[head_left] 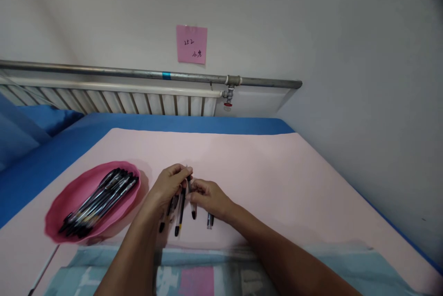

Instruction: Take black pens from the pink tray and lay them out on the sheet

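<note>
Both hands meet over the pink tabletop, around one clear-barrelled pen (193,209) with a black tip end. My left hand (169,185) is closed, pinching the pen's upper end between thumb and fingers. Lower down the barrel, the fingers of my right hand (211,198) are closed on the same pen. Beneath my left hand lie a black pen with a yellow band (179,217) and another dark pen (166,216), partly hidden. A clear and dark piece (209,221) pokes out under my right wrist; its kind is unclear.
To the left stands a pink scalloped basket (51,224) with many black pens (104,201) in it. A thin rod (44,268) lies near the left front edge. Blue patterned cloth (138,259) covers the front. Behind are a radiator (138,102) and a metal pipe (121,73).
</note>
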`<state>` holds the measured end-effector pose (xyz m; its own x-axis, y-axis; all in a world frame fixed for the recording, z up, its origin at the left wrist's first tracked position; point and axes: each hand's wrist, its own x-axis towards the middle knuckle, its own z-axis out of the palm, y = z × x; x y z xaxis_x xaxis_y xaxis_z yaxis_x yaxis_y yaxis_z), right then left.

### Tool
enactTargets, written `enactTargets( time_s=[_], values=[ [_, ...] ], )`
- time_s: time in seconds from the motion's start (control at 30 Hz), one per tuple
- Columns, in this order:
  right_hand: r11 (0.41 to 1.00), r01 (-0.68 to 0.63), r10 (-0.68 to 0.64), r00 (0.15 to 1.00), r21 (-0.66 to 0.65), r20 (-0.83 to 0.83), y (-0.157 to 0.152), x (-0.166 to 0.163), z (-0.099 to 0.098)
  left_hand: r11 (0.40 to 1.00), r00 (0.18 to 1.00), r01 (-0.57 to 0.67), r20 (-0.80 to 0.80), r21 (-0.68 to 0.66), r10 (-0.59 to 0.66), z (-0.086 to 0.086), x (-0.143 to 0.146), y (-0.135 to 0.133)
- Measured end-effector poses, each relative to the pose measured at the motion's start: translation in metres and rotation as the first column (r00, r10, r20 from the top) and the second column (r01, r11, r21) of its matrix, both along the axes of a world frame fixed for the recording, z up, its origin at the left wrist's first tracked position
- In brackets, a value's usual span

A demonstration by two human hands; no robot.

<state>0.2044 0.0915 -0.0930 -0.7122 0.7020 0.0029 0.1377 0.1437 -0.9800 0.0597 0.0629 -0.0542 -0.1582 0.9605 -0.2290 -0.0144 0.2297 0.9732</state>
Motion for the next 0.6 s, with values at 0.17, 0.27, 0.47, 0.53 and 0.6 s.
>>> enactTargets(
  time_s=[0.17, 0.27, 0.47, 0.53, 0.6],
  values=[
    [1.000, -0.005, 0.005, 0.999, 0.014, -0.032, 0.0007, -0.0003, -0.0008, 0.998, 0.998, 0.065, 0.015, 0.022, -0.065, -0.0007, 0.0005, -0.0012],
    [0.999, -0.002, 0.001, 1.000, 0.041, 0.002, 0.0004, -0.0001, -0.0003, 0.999, 0.999, 0.043, -0.001, 0.021, -0.043, -0.0019, 0.0009, -0.0016],
    [0.995, 0.000, -0.006, 0.998, 0.096, 0.056, 0.0004, -0.0005, -0.0007, 1.000, 0.997, 0.014, -0.074, 0.027, -0.012, -0.0013, 0.0017, -0.0015],
    [0.995, -0.003, 0.001, 1.000, 0.103, 0.020, 0.0006, -0.0008, -0.0007, 0.999, 0.994, 0.045, -0.097, 0.021, -0.043, 0.0004, 0.0024, -0.0020],
    [0.993, -0.006, 0.005, 1.000, 0.115, 0.011, 0.0006, -0.0008, -0.0002, 0.997, 0.992, 0.074, -0.109, 0.028, -0.070, 0.0014, 0.0029, -0.0026]
  ],
)
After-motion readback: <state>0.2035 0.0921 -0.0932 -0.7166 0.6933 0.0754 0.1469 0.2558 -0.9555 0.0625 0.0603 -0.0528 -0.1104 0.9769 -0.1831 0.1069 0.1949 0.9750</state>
